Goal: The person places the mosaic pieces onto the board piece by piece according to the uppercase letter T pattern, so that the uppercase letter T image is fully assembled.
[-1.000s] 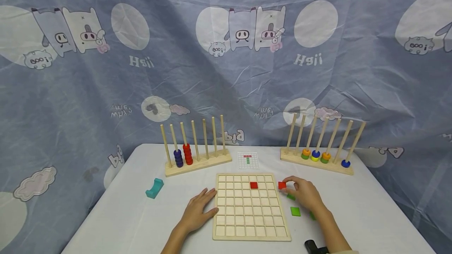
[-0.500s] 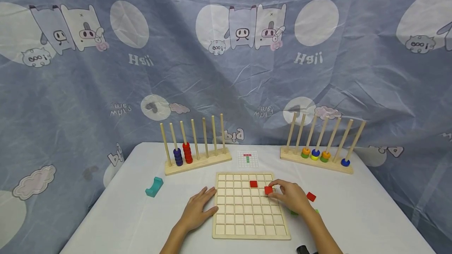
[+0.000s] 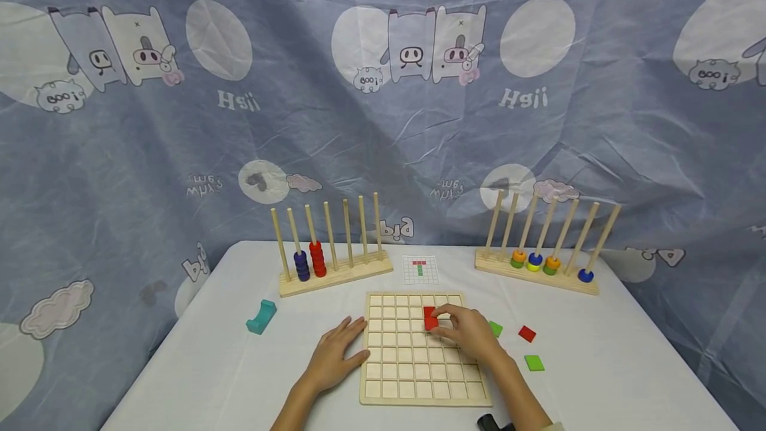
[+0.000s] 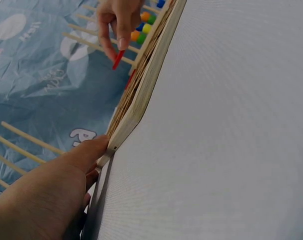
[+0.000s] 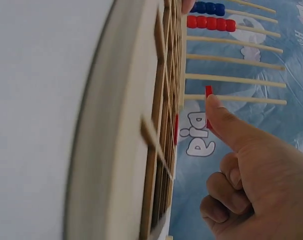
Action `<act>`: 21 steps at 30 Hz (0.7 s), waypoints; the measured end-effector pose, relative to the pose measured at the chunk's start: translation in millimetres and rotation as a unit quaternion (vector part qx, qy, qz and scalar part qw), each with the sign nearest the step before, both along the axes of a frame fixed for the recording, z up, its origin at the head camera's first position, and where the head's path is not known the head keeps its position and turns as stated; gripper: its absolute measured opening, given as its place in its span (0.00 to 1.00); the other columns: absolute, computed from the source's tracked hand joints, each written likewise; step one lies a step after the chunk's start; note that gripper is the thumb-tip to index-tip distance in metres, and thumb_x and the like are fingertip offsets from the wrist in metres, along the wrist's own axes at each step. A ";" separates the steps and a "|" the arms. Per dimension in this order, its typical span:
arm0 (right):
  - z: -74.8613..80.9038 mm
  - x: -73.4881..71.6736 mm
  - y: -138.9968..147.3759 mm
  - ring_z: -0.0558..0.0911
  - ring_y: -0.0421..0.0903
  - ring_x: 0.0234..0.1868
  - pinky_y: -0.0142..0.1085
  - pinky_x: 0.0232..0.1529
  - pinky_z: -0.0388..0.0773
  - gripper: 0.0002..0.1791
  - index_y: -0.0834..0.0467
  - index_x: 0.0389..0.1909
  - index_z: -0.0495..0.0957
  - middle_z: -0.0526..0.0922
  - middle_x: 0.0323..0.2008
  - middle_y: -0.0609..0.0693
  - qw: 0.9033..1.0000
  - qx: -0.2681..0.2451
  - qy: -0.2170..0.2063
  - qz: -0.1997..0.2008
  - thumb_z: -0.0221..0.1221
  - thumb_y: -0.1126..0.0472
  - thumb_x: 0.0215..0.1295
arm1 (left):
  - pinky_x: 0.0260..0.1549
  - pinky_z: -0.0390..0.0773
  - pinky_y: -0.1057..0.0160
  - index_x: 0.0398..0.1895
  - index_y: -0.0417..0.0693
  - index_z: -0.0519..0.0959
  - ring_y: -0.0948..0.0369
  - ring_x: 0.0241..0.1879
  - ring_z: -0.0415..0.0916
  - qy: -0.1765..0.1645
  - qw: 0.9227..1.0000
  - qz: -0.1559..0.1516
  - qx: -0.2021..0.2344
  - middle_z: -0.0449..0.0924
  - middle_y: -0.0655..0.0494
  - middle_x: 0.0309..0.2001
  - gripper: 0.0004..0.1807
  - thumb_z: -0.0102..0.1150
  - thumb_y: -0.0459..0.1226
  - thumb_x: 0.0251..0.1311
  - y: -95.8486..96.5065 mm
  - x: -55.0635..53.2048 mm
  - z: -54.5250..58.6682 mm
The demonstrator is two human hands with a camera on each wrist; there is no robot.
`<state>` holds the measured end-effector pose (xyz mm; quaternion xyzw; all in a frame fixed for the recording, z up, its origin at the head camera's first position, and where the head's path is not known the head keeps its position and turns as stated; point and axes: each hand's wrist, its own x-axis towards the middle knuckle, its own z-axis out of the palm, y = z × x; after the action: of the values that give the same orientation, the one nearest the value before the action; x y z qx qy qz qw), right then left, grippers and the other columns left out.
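Hands | right (image 3: 469, 332) pinches red tile (image 3: 431, 324) above board (image 3: 405, 372), inside edges | left (image 3: 334, 359) outstretched, touching left edge

The wooden board (image 3: 406, 372) was pale and nearly square, with rows of little boxes, and it lay flat. The left hand (image 3: 335, 359) touched its left edge with straight fingers. The first red tile (image 3: 429, 311) sat in a box in the second row from the board's far edge. The right hand (image 3: 471, 334) pinched the second red tile (image 3: 430, 324) up above the board. The third red tile (image 3: 527, 333) and two green tiles (image 3: 534, 363) lay right of the board.
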<state>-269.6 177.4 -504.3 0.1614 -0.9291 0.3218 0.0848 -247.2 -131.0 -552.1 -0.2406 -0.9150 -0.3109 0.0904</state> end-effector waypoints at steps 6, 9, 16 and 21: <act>-5.0 -4.6 -13.6 0.53 0.35 0.14 0.28 0.14 0.50 0.19 0.48 0.40 0.82 0.59 0.10 0.40 1.000 -0.013 0.002 0.001 0.68 0.46 0.47 | 0.56 0.58 0.40 0.65 0.47 0.66 0.48 0.65 0.56 0.008 1.000 -0.003 -0.001 0.65 0.55 0.65 0.33 0.54 0.53 0.60 -0.6 -0.9 -2.3; -7.1 -7.8 -19.5 0.55 0.35 0.14 0.29 0.15 0.52 0.18 0.47 0.39 0.82 0.60 0.11 0.40 1.000 -0.017 -0.005 -0.008 0.68 0.46 0.47 | 0.57 0.57 0.41 0.65 0.48 0.65 0.49 0.66 0.55 0.000 1.000 -0.001 -0.002 0.64 0.56 0.65 0.34 0.53 0.54 0.60 -0.4 -1.0 -2.9; -9.0 -15.3 -28.1 0.55 0.37 0.16 0.30 0.16 0.54 0.19 0.49 0.40 0.82 0.61 0.11 0.40 0.999 -0.028 -0.006 -0.022 0.68 0.48 0.47 | 0.58 0.56 0.42 0.66 0.49 0.65 0.50 0.66 0.54 -0.001 1.000 0.000 -0.005 0.63 0.57 0.65 0.34 0.52 0.55 0.60 -1.3 -1.7 -1.9; -10.4 -18.4 -33.8 0.57 0.38 0.17 0.32 0.17 0.54 0.18 0.51 0.41 0.81 0.62 0.12 0.40 0.999 -0.019 0.011 -0.033 0.69 0.50 0.48 | 0.58 0.56 0.42 0.66 0.48 0.65 0.50 0.66 0.54 0.000 1.000 -0.001 -0.005 0.63 0.57 0.65 0.34 0.53 0.54 0.60 -1.5 -1.0 -1.6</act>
<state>-288.0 143.6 -514.6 0.1325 -0.9266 0.3349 0.1083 -248.2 -132.5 -553.7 -0.2414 -0.9165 -0.3063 0.0887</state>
